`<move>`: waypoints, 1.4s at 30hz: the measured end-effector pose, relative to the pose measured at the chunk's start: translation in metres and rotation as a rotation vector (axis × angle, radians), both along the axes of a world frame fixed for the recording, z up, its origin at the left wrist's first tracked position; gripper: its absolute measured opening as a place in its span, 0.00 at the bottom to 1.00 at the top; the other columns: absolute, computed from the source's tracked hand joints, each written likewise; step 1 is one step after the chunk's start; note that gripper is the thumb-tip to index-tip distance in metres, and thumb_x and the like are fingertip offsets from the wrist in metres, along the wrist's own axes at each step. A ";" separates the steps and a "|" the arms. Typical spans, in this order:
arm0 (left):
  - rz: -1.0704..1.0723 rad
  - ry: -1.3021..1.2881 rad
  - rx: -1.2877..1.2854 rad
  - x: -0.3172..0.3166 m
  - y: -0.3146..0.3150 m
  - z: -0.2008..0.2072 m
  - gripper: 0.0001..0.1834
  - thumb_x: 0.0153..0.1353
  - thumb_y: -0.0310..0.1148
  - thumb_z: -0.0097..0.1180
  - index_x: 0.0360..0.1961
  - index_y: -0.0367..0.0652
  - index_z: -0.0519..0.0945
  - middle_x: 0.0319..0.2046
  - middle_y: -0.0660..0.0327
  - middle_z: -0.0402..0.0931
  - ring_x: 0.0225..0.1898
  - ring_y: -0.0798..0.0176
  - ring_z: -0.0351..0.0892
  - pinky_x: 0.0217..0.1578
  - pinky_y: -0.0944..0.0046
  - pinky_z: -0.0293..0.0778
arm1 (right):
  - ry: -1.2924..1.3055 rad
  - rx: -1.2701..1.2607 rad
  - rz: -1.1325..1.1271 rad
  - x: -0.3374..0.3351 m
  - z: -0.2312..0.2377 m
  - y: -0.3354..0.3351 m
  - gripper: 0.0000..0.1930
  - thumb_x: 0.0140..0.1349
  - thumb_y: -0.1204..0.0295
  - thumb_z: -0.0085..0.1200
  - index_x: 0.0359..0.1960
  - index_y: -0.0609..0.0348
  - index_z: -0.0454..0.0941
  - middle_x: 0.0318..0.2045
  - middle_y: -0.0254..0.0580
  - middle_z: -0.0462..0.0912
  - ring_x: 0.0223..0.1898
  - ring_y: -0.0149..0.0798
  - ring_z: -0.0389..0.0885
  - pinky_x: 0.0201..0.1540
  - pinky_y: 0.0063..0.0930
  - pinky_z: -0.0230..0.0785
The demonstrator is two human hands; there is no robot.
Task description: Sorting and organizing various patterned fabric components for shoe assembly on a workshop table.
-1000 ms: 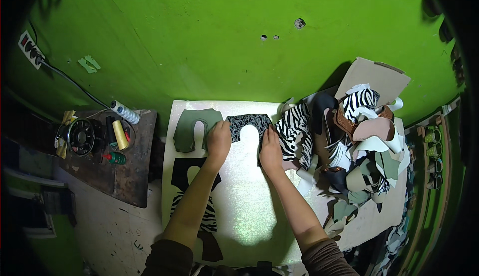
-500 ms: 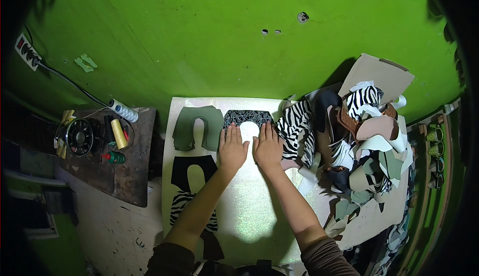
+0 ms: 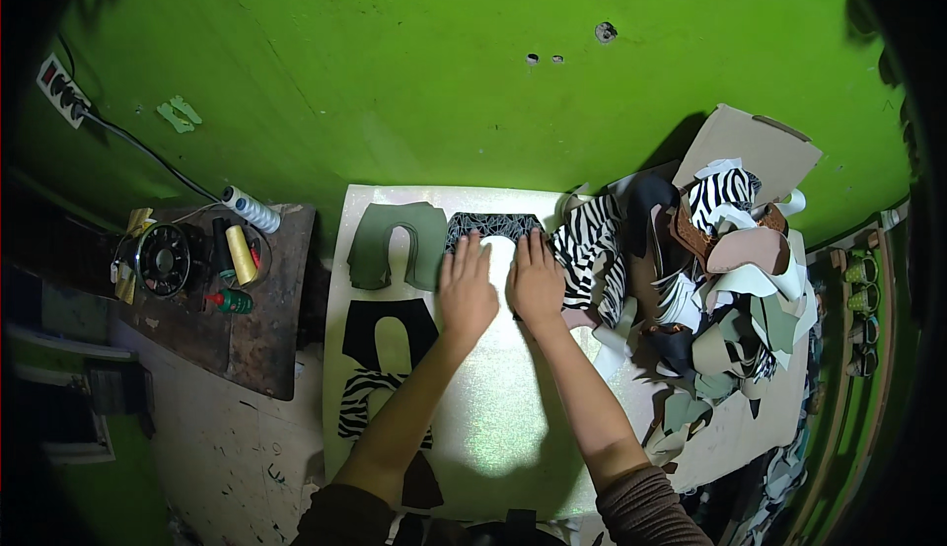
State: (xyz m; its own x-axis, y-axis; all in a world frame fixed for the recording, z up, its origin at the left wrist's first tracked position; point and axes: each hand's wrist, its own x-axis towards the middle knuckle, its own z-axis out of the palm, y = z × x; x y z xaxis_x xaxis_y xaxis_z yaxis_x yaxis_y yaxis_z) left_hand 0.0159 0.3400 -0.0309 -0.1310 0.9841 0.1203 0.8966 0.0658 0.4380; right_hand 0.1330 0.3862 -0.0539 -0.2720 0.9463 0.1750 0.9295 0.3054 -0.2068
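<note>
A U-shaped piece of black material with a fine grey line pattern (image 3: 496, 222) lies flat on the pale, shimmering table sheet (image 3: 493, 398). My left hand (image 3: 468, 290) rests palm down on its left leg, fingers stretched out. On the opposite leg, my right hand (image 3: 537, 282) lies the same way. Both hands cover most of the two legs; the curved top shows between and beyond the fingertips. Left of my left hand is a stack of green U-shaped pieces (image 3: 373, 245). Zebra-striped pieces (image 3: 586, 240) lie just right of my right hand.
Black (image 3: 360, 329) and zebra-striped U-shaped pieces (image 3: 357, 403) sit by my left forearm. A heap of mixed scraps (image 3: 730, 290) covers the table's right side. On the left, a dark side table (image 3: 252, 349) holds thread cones (image 3: 249, 209) and a green bottle (image 3: 234, 300).
The view has shifted slightly. The fingers of my left hand have slid a little farther up the patterned piece. Both hands remain flat on it.
</note>
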 end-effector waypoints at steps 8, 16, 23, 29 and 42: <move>0.136 0.417 0.046 -0.076 -0.016 -0.021 0.33 0.53 0.50 0.52 0.60 0.56 0.62 0.64 0.56 0.51 0.63 0.47 0.52 0.57 0.35 0.49 | 0.029 0.092 0.230 -0.052 0.020 -0.020 0.27 0.56 0.67 0.45 0.61 0.45 0.59 0.60 0.48 0.60 0.63 0.47 0.55 0.63 0.54 0.40; 0.089 0.506 0.054 -0.089 -0.013 -0.020 0.32 0.54 0.48 0.52 0.61 0.59 0.62 0.62 0.59 0.55 0.61 0.50 0.57 0.56 0.33 0.49 | 0.047 0.073 0.404 -0.057 -0.003 0.000 0.23 0.61 0.64 0.43 0.60 0.38 0.62 0.59 0.42 0.64 0.61 0.47 0.60 0.61 0.51 0.50; 0.028 0.504 0.110 -0.104 -0.013 -0.025 0.28 0.52 0.39 0.54 0.56 0.46 0.68 0.58 0.61 0.64 0.59 0.59 0.62 0.59 0.44 0.54 | 0.056 0.180 0.485 -0.046 -0.008 0.007 0.18 0.55 0.71 0.43 0.49 0.48 0.74 0.53 0.40 0.73 0.56 0.45 0.68 0.60 0.44 0.54; -0.009 0.378 0.145 -0.100 -0.014 -0.024 0.28 0.53 0.40 0.52 0.55 0.44 0.68 0.58 0.56 0.64 0.59 0.56 0.62 0.59 0.47 0.53 | 0.055 0.205 0.461 -0.047 -0.008 0.001 0.18 0.55 0.72 0.44 0.48 0.53 0.74 0.53 0.44 0.72 0.56 0.48 0.67 0.60 0.43 0.55; -0.058 0.330 0.110 -0.066 -0.014 -0.015 0.23 0.57 0.43 0.49 0.53 0.49 0.72 0.62 0.55 0.56 0.64 0.52 0.50 0.61 0.44 0.44 | 0.124 0.085 0.199 -0.026 0.017 -0.009 0.29 0.56 0.65 0.44 0.58 0.67 0.59 0.61 0.59 0.56 0.62 0.53 0.56 0.63 0.44 0.47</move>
State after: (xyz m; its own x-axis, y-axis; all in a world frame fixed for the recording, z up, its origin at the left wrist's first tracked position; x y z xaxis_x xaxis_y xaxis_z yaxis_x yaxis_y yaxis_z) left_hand -0.0503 0.3255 -0.0461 -0.0112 0.9675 0.2525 0.9919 -0.0212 0.1253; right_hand 0.1068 0.3771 -0.0371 -0.4227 0.8569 0.2951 0.8187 0.5007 -0.2811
